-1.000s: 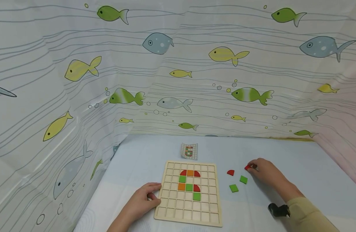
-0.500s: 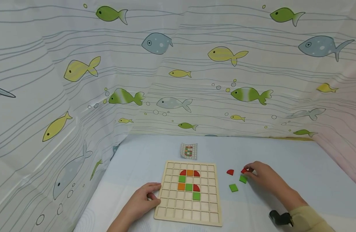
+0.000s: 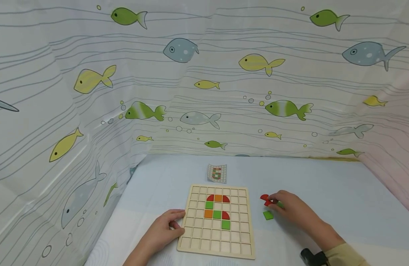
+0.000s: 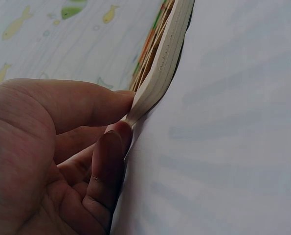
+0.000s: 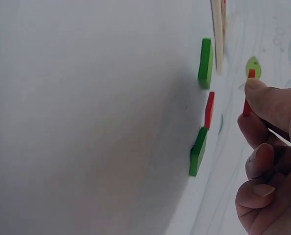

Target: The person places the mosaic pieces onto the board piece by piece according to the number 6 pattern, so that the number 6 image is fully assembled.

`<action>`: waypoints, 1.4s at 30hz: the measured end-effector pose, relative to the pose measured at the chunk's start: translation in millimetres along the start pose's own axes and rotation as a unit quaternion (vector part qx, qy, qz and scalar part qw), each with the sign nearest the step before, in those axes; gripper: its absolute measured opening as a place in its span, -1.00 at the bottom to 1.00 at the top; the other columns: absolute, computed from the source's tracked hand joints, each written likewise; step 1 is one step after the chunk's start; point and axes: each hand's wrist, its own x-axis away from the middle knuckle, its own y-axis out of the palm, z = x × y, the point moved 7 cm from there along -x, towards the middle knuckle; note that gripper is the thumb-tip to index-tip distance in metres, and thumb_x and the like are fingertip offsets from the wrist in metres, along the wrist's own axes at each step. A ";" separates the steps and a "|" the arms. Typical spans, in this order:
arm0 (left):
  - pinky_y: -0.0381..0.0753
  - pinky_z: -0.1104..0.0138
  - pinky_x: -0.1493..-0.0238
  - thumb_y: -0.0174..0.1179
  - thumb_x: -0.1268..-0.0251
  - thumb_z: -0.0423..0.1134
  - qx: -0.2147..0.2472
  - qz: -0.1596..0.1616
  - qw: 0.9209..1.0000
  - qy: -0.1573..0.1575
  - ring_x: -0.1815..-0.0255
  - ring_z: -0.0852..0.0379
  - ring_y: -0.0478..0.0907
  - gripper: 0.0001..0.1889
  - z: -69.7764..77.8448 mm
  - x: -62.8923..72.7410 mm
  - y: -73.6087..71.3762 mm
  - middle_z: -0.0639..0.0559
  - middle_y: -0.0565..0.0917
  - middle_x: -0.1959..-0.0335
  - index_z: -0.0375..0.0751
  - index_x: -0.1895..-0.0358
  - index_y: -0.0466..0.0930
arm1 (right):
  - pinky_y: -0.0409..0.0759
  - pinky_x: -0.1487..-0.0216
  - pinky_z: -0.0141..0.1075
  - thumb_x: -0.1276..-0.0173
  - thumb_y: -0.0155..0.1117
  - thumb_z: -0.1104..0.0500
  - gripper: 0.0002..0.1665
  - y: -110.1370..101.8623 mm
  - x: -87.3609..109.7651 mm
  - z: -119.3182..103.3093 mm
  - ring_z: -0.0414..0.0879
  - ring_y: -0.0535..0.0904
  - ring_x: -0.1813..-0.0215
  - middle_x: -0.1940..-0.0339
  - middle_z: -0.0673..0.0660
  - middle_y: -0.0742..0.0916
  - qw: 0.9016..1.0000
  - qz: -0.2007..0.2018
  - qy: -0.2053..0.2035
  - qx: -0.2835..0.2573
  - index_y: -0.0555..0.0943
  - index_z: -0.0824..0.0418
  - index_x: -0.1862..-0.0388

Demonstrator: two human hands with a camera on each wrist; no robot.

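Observation:
A wooden grid board (image 3: 217, 236) lies on the table with red, orange and green pieces set in some squares. My left hand (image 3: 162, 229) touches its left edge with thumb and fingertips apart along the rim; close up in the left wrist view, the digits meet the board's edge. To the right of the board, my right hand (image 3: 296, 208) pinches a red quarter-circle tile (image 5: 248, 93) between thumb and finger. Another red quarter-circle tile (image 3: 264, 197) lies right beside it. A green square tile (image 3: 268, 215) lies just nearer, and a second green square tile (image 3: 280, 204) is partly hidden by the fingers.
Behind the board lies a small pattern card (image 3: 216, 173) showing coloured shapes on a grid. A fish-printed sheet (image 3: 231, 99) rises behind and at the sides of the table. A black device (image 3: 313, 257) sits at the right wrist.
My right hand has moved left and nearer with the red quarter-circle tile, past one green tile, up to the other red tile. The left hand and the board have stayed put.

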 end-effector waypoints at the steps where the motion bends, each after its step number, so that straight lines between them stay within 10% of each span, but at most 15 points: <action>1: 0.48 0.37 0.31 0.41 -0.12 -0.22 -0.001 0.000 1.000 0.000 0.28 0.23 0.55 -0.42 -0.2 -0.1 0.0 0.03 0.53 -0.24 -0.29 -0.26 0.57 | 0.58 0.13 -0.18 -0.22 0.48 0.14 -0.75 -0.3 0.2 -2.8 -0.22 0.54 0.22 0.31 -0.15 0.62 1.000 0.002 -0.005 -0.001 0.72 0.11 0.11; 19: 0.49 0.37 0.32 0.41 -0.12 -0.21 0.007 0.000 1.000 -0.003 0.27 0.21 0.55 -0.42 -1.1 -0.5 0.7 0.04 0.53 -0.23 -0.28 -0.26 0.57 | 0.59 0.17 -0.32 -0.21 0.50 0.14 -0.81 8.5 4.8 -44.1 -0.35 0.52 0.22 0.28 -0.26 0.59 0.995 0.008 -0.104 0.010 0.69 -0.05 0.21; 42: 0.49 0.37 0.34 0.43 -0.10 -0.21 0.005 0.006 1.000 -0.006 0.28 0.19 0.54 -0.41 -4.6 -1.5 1.5 0.06 0.54 -0.22 -0.25 -0.25 0.58 | 0.56 0.19 -0.36 -0.25 0.46 0.08 -0.76 36.0 9.8 -81.8 -0.36 0.48 0.26 0.28 -0.26 0.59 0.990 -0.047 -0.131 0.010 0.74 0.04 0.10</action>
